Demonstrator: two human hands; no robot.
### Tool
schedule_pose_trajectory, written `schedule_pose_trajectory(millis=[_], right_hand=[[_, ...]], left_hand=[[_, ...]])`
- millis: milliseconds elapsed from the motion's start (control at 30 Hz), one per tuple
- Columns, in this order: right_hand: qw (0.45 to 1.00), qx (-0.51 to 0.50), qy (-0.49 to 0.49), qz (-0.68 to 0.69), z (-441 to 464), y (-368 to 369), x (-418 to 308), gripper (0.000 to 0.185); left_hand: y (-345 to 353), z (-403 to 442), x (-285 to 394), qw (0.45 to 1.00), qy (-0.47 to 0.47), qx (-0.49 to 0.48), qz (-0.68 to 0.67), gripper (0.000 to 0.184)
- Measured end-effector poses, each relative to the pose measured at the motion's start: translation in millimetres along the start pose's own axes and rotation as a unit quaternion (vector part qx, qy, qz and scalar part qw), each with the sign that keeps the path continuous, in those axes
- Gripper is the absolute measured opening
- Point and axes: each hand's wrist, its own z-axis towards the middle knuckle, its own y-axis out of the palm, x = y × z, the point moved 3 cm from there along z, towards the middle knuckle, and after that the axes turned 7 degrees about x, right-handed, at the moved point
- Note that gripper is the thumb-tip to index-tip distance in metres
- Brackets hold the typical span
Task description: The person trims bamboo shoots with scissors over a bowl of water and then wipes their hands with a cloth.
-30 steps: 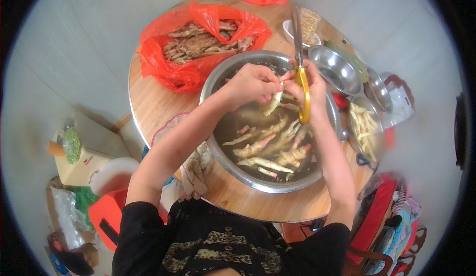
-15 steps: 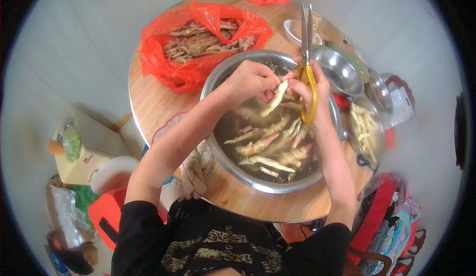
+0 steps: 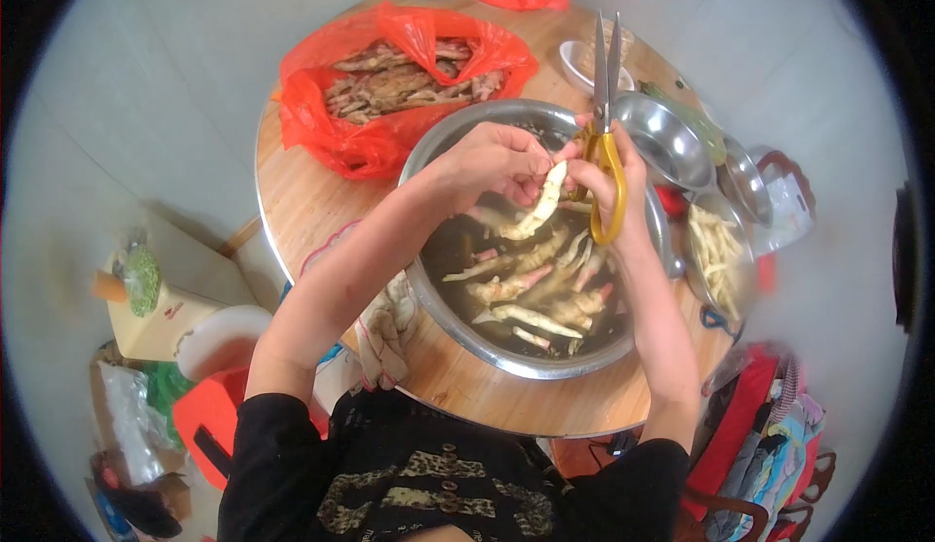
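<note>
My left hand is closed, pinching the upper end of a pale yellow, knobbly strip; its exact kind I cannot make out. My right hand holds yellow-handled scissors, blades pointing up and slightly apart. Its thumb and fingertips meet the left fingers at the top of the strip. Below both hands is a wide metal basin of murky water. Several similar pale pieces, some with pink ends, lie in the water.
An open red plastic bag holds brownish pieces at the back left. On the right, a metal bowl contains pale strips, near empty metal bowls. Work gloves hang at the table's front-left edge.
The pale strip now reaches further below my fingers and bends more towards the left. Both hands stay almost in place, and the scissors remain upright in my right hand.
</note>
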Motion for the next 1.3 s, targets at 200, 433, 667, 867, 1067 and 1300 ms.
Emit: schedule_pose_trajectory(millis=[200,433,667,867,1067,1300], right_hand=[[0.998,0.033,-0.041,-0.018,4.8,-4.4,7.1,0.046],[0.997,0.068,-0.018,-0.035,5.8,-7.3,11.1,0.046],[0.998,0.052,-0.023,0.015,6.8,-6.9,9.5,0.045],[0.996,0.053,0.032,-0.067,11.1,-8.8,24.7,0.045],[0.997,0.062,0.022,-0.034,13.8,-13.1,23.2,0.047],[0.996,0.067,0.044,-0.037,9.7,-10.7,22.1,0.044]], left_hand=[[7.0,-7.2,5.3,1.000,-0.030,-0.003,-0.001,0.018],[5.4,-6.3,5.7,0.989,0.033,0.034,0.140,0.013],[-7.2,18.5,-23.7,0.913,0.099,0.052,0.392,0.023],[0.9,3.3,-28.6,0.790,0.098,-0.050,0.604,0.037],[14.6,-4.3,-10.3,0.644,0.221,0.179,0.710,0.018],[33.6,-16.5,-12.2,0.746,0.170,0.005,0.644,0.034]])
